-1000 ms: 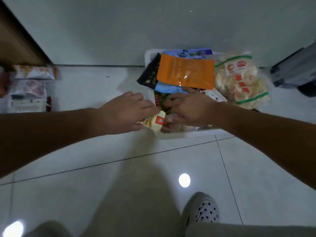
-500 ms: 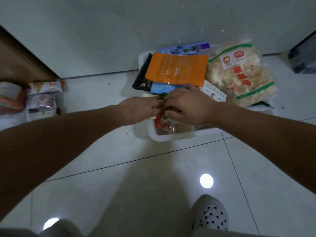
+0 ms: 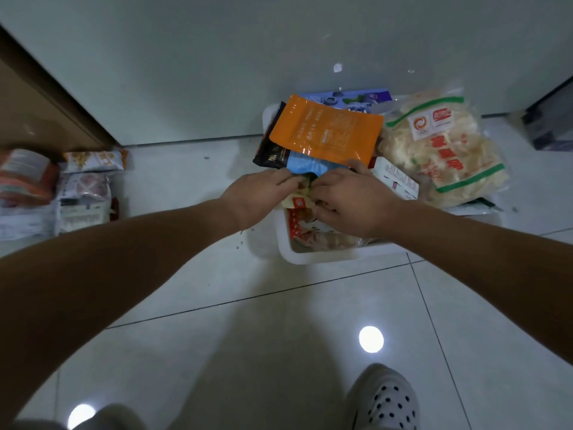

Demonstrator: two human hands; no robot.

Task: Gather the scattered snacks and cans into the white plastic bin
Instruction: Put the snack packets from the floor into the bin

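A white plastic bin [image 3: 313, 257] stands on the tiled floor by the wall, stuffed with snack packs. An orange pouch [image 3: 328, 130] lies on top, over a black pack [image 3: 269, 153] and a blue pack [image 3: 307, 165]. A big clear bag of pale crackers [image 3: 440, 150] fills the bin's right side. My left hand [image 3: 257, 198] and my right hand [image 3: 347, 200] meet over the bin's near left corner. Both pinch a small yellowish snack packet [image 3: 297, 201] with a red label. A red-and-clear pack [image 3: 313, 234] lies under it in the bin.
More snack packs [image 3: 86, 193] and a can-like object [image 3: 24, 175] lie on the floor at the far left, beside a brown door frame [image 3: 55, 97]. A dark case [image 3: 548, 125] stands at the right. My spotted shoe [image 3: 384, 398] is at the bottom.
The view shifted, so the bin sits further right and higher. Both hands stayed on the small packet and pressed closer together over the bin's left corner.
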